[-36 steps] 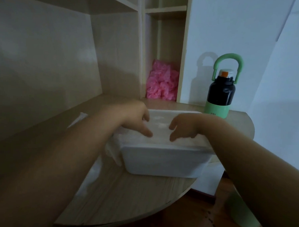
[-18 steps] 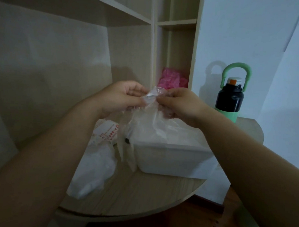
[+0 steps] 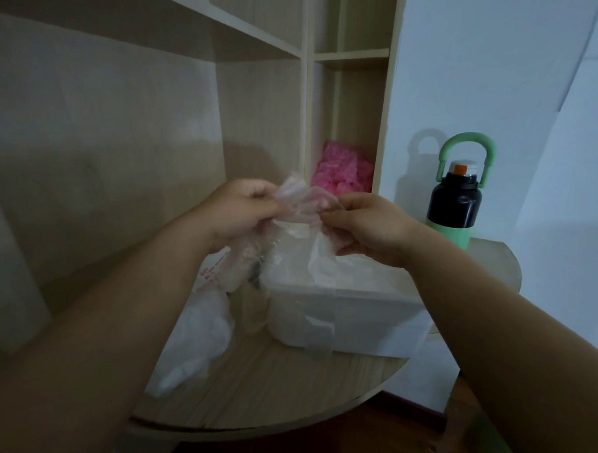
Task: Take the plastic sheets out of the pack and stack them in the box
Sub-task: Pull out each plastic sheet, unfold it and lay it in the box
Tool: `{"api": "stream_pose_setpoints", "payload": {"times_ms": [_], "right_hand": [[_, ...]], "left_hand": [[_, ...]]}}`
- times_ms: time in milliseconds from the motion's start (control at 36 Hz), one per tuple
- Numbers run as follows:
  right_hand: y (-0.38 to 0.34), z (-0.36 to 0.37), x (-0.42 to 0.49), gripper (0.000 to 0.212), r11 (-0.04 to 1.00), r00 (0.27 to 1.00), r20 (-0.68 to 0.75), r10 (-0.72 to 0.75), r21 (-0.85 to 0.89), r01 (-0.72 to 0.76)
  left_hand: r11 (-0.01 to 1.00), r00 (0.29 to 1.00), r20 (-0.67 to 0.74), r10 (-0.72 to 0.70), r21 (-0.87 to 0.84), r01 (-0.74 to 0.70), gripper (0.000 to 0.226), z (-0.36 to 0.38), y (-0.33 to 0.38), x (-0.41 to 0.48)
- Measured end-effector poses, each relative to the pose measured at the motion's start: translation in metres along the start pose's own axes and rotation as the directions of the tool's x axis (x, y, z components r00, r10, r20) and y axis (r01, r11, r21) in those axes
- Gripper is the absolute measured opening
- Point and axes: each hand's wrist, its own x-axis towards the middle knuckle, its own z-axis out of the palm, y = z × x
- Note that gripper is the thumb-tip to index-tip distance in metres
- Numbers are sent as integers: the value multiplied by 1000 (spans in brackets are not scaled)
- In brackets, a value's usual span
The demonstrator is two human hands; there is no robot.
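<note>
A thin clear plastic sheet (image 3: 300,206) is held up above the white box (image 3: 348,317), pinched at its top edge by both hands. My left hand (image 3: 243,210) grips its left side and my right hand (image 3: 366,226) its right side; the sheet hangs down towards the box opening. The box stands on the round wooden table (image 3: 276,389). Left of the box lies the crumpled pack (image 3: 204,328) with red print, partly hidden behind my left forearm.
A black and green bottle (image 3: 454,205) with a green handle stands at the table's back right. Pink crumpled plastic (image 3: 341,173) fills a shelf compartment behind. The table's rounded front edge is close; wooden shelving walls rise on the left.
A second ago both hands pressed down in the box. They have risen with a plastic sheet pinched between them and now hold it a little further apart.
</note>
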Motion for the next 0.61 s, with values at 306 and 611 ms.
{"api": "stream_pose_setpoints", "payload": {"times_ms": [306,611], "right_hand": [[-15,-11,2,41,975,1000,0,9,-221,-9],[30,-43,16,17,726,920,-387,63,-615,-308]], "left_hand": [[988,990,36,138,59,-140,15,9,12,3],[649,877,-179,447,739,-180,40,18,-1,7]]}}
